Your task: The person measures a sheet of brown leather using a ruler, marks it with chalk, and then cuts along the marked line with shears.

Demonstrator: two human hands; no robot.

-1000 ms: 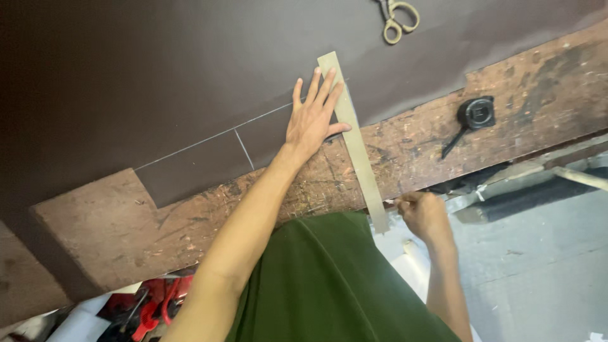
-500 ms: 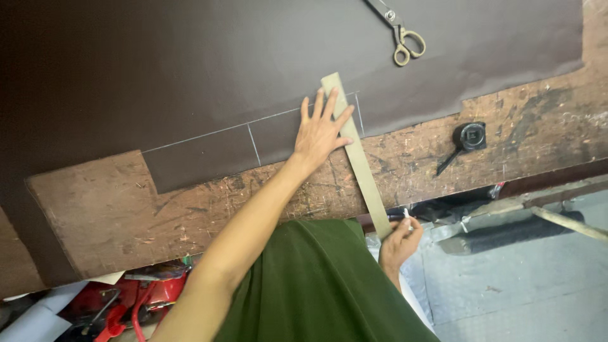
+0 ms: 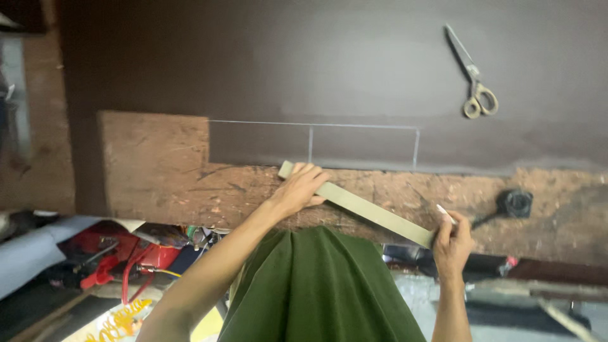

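Head view: the left hand point(image 3: 299, 189) grips the far-left end of a long, flat, pale straightedge point(image 3: 367, 209), fingers curled over its top edge and clamped on it, thumb underneath. The strip runs diagonally from there down and to the right across the worn wooden workbench point(image 3: 158, 164); it lies off the dark brown sheet point(image 3: 316, 69), just near of the sheet's edge. Holding it by one end keeps the long strip under control with a single hand.

The right hand point(image 3: 453, 244) sits at the near-right end of the straightedge, touching or just beside its tip. Its fingers are pinched together on a thin white marking stick point(image 3: 443, 212), probably chalk, whose point sticks up past the fingertips. Kept in a writing pinch, the stick stays ready while that hand also steadies the strip's end.

On the dark sheet, thin pale lines point(image 3: 313, 126) form two boxes side by side, reaching down to the sheet's near edge, just far of the left hand. The sheet has a stepped cut-out at its left, where bare wood shows.

Scissors point(image 3: 474, 79) lie shut on the sheet, far right, well apart from both hands. A small black tool point(image 3: 516, 204) rests on the wood to the right. Red clutter point(image 3: 126, 259) lies below the bench at near left.
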